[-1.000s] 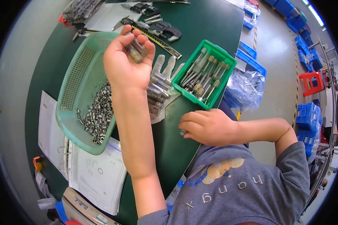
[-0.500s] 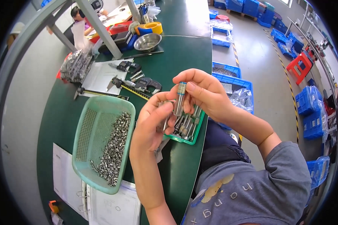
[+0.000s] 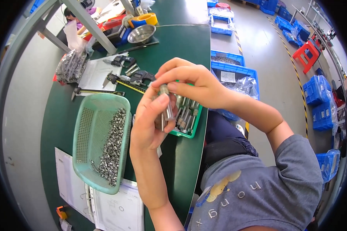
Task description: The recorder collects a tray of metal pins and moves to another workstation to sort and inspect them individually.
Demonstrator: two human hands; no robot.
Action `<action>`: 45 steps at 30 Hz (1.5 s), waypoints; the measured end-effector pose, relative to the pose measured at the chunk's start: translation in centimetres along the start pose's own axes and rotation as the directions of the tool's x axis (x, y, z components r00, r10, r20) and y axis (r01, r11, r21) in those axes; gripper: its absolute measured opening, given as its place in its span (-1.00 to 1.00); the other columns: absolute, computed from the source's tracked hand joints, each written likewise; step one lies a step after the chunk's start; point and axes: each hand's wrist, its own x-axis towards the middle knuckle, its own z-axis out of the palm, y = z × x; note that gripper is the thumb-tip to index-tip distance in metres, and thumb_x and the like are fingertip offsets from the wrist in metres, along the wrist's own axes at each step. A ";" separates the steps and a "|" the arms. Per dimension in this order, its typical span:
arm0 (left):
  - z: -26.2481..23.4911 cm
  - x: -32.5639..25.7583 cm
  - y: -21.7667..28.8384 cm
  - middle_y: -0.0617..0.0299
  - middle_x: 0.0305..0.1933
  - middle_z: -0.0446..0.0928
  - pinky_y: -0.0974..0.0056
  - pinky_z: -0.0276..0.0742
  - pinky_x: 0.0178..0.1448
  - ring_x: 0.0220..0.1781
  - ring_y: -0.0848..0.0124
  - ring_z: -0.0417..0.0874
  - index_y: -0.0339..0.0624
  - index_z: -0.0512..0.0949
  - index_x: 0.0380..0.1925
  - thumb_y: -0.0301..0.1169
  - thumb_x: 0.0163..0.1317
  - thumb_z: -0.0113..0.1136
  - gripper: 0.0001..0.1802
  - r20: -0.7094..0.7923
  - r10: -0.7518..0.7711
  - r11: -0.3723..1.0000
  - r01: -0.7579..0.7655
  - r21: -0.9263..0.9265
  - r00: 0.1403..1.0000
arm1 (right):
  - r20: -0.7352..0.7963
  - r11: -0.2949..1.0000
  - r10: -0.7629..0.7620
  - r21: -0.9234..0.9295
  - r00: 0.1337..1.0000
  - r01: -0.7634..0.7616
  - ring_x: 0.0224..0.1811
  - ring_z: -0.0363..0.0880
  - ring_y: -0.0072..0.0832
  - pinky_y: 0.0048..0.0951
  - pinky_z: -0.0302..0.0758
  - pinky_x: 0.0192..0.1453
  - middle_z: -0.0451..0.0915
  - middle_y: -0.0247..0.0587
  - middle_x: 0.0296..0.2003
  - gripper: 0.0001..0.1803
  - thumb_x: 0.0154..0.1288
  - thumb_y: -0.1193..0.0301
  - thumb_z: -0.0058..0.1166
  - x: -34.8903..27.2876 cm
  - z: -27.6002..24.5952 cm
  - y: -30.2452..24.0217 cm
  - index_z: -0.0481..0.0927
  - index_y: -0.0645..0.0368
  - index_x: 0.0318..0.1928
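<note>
My left hand [image 3: 142,123] is closed around metal pins [image 3: 168,111]; at least two silver cylinders show between its thumb and fingers, pointing down. My right hand [image 3: 196,82] reaches across from the right. Its thumb and fingertips close on the top end of one pin, partly hiding it. Just below and behind both hands lies a green tray [image 3: 197,121] of similar metal pins, some with pale labels. To the left stands a light green mesh basket [image 3: 89,131] part-filled with small metal pieces [image 3: 111,154].
Beyond the basket lie calipers [image 3: 98,91], a micrometer [image 3: 142,76] and a steel bowl [image 3: 141,34]. An open ring binder [image 3: 119,206] sits under the basket's near end. Blue crates [image 3: 235,71] stand right of the green table. Another person [image 3: 71,14] sits at the far left.
My right hand's fingers have come over the pin's top, covering the blue band seen before. Both hands sit further left in view, and the whole scene has shifted slightly left and up.
</note>
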 end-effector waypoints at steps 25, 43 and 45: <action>-2.2 2.5 0.1 0.24 -0.52 0.32 0.33 0.29 -0.71 -0.67 0.42 0.40 -0.08 0.26 -0.29 -0.49 -0.13 -0.03 -0.69 -0.472 0.187 0.851 -0.383 -0.360 0.861 | 0.306 0.409 0.722 -0.912 0.620 -0.026 -0.58 0.44 -0.32 -0.37 0.37 -0.44 0.48 -0.15 -0.63 -0.85 -0.29 0.42 0.10 1.3 1.2 0.3 0.48 0.24 -0.64; -3.6 0.2 1.2 0.11 -0.23 0.41 0.15 0.56 -0.30 -0.26 0.22 0.55 -0.18 0.30 -0.17 -0.50 0.00 0.02 -0.67 -0.496 0.192 0.901 -0.353 -0.254 0.847 | 0.096 0.766 0.610 -0.324 0.786 -0.555 -0.47 0.50 -0.69 -0.72 0.39 -0.46 0.53 -0.32 -0.52 -0.88 0.08 0.52 0.01 1.7 -2.6 -1.3 0.50 0.29 -0.34; -3.0 0.4 1.0 0.10 -0.21 0.37 0.16 0.56 -0.30 -0.25 0.23 0.54 -0.17 0.26 -0.12 -0.53 0.04 -0.05 -0.66 -0.457 0.156 0.936 -0.279 -0.216 0.876 | 0.033 0.844 0.524 -0.161 0.851 -0.512 -0.46 0.51 -0.71 -0.75 0.38 -0.47 0.55 -0.30 -0.49 -0.85 0.08 0.53 0.03 1.2 -2.5 -2.2 0.47 0.28 -0.29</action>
